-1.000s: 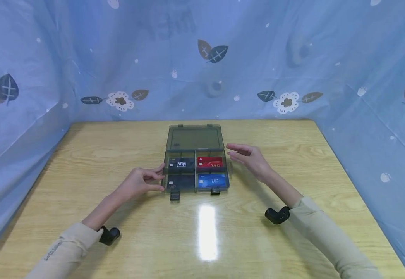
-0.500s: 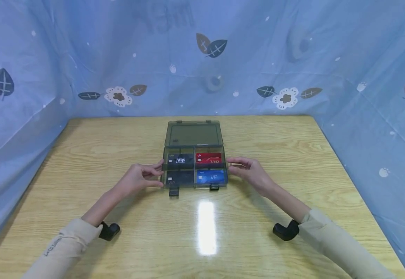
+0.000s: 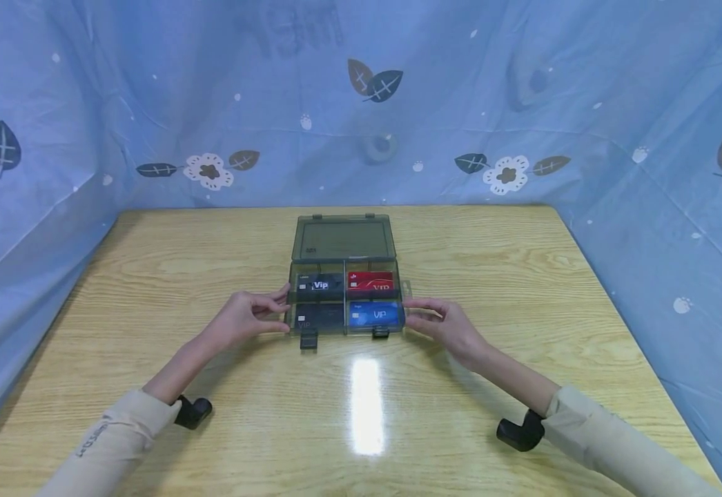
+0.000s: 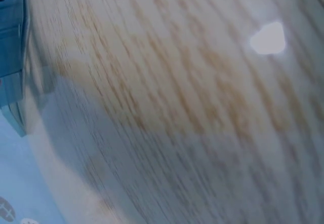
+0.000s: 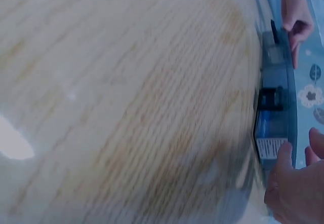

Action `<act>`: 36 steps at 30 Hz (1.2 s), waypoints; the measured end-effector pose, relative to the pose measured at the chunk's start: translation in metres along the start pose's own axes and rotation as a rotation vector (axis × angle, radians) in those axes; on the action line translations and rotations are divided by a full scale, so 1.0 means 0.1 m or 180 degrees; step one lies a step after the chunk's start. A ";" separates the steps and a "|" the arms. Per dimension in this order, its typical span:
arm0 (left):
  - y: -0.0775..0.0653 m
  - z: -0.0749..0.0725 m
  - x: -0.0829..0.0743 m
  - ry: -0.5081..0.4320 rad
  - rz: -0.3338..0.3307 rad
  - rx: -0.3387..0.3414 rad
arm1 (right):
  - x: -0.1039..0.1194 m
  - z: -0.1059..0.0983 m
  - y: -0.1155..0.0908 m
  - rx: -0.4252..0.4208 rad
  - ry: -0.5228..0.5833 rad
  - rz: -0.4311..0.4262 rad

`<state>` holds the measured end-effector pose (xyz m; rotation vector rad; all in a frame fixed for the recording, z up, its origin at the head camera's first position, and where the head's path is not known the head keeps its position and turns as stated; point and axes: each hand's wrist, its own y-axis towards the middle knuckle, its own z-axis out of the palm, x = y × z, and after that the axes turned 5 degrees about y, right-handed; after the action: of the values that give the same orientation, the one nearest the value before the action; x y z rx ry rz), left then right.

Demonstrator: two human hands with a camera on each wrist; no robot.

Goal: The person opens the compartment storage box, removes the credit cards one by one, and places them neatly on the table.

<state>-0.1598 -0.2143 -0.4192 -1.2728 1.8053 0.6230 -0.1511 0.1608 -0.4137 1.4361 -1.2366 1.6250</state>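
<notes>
On the wooden table a dark see-through plastic box [image 3: 344, 310] stands with its lid [image 3: 344, 239] folded back. It holds cards in a two-by-two layout: a black Vip card [image 3: 320, 284] and a red VIP card [image 3: 371, 281] behind, a dark VIP card [image 3: 317, 317] and a blue VIP card [image 3: 375, 315] in front. My left hand [image 3: 243, 321] touches the box's left side with its fingertips, thumb by the front corner. From the right, my right hand [image 3: 452, 330] rests its fingertips against the opposite side near the blue card. Both hands keep a gap between thumb and fingers.
Two latches, left latch [image 3: 308, 340] and right latch [image 3: 381, 333], hang at the box's front edge. Blue patterned cloth [image 3: 311, 166] walls the table [image 3: 181, 248] at the back and sides. A bright light reflection [image 3: 367, 407] lies on the tabletop in front.
My right hand has moved from beside the red card, a little off the box, forward toward me and onto the box's right side. The left hand stays at the left side. The view tilted slightly.
</notes>
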 end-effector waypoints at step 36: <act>0.01 0.00 0.00 -0.0009 0.0084 -0.0013 | 0.34 0.67 0.29 -0.0254 -0.1836 0.0884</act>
<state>-0.1606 -0.2141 -0.4191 -1.2519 1.8221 0.6432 -0.1592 0.0837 -0.3897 1.8157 -1.8693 1.3433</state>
